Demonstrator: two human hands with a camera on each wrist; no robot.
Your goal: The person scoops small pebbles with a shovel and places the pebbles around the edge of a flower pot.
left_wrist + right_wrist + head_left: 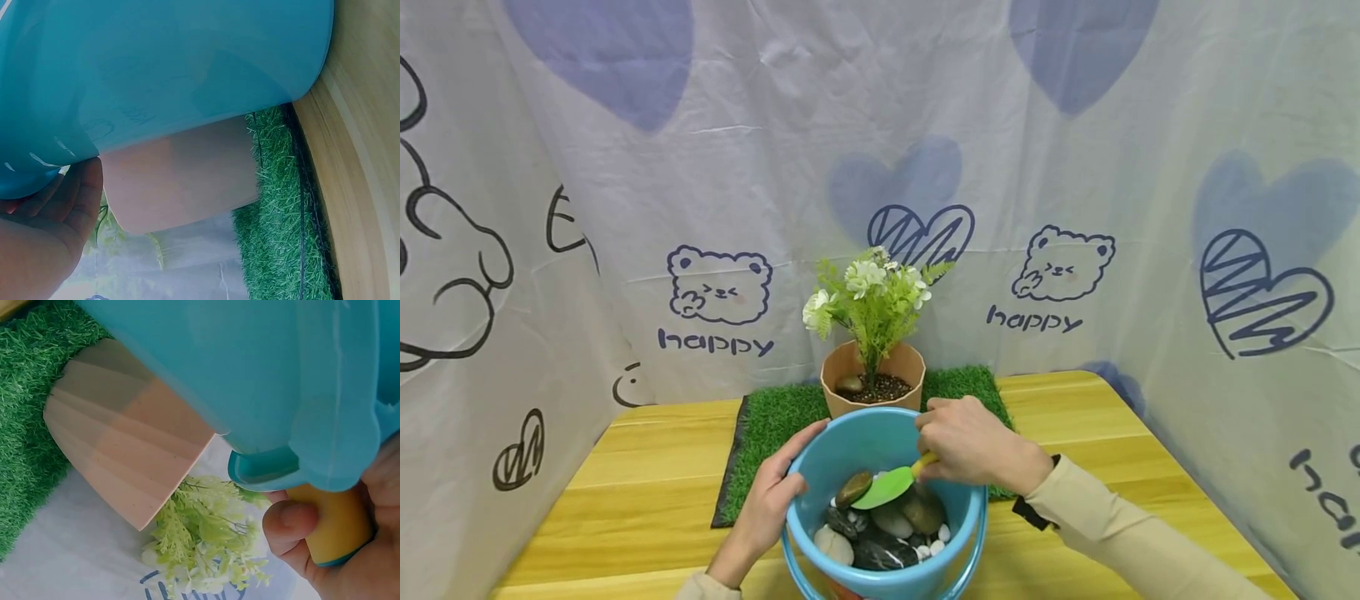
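A light-blue plastic bucket point(880, 421) stands at the front of the table, holding dark, grey and brown stones point(891, 521) and small white pebbles point(937, 546). My left hand point(769, 493) grips its left rim, thumb over the edge and fingers along the outside wall. In my right hand point(967, 442) is the yellow handle point(337, 522) of a toy shovel, gripped between thumb and fingers. Its green blade point(886, 487) reaches down into the bucket and lies over the stones, next to a brown stone point(853, 490). Whether the blade carries anything cannot be told.
Behind the bucket, a terracotta-coloured pot point(912, 364) with a white-flowered plant point(876, 300), dark soil and one stone stands on a green turf mat point(775, 425). The wooden table point(647, 467) extends to both sides. A printed cloth point(820, 108) hangs around it.
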